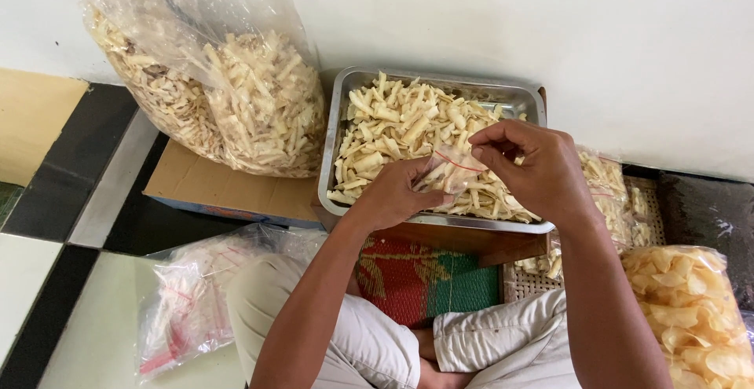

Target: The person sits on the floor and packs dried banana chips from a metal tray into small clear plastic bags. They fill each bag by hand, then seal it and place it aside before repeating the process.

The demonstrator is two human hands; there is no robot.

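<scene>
My left hand (393, 192) and my right hand (530, 165) both grip a small clear zip bag (449, 170) with a red seal line, held over a steel tray (336, 133). Some pale snack strips show inside the bag. The tray is heaped with pale cream snack strips (400, 126). My left fingers pinch the bag's left edge and my right fingers pinch its top right. My legs in light trousers are folded below.
A big clear sack of the same strips (236, 98) rests on a cardboard box (212, 185) at the left. A bundle of empty zip bags (196, 295) lies on the floor. Filled small bags (613, 192) and a bag of round yellow chips (691, 310) lie right.
</scene>
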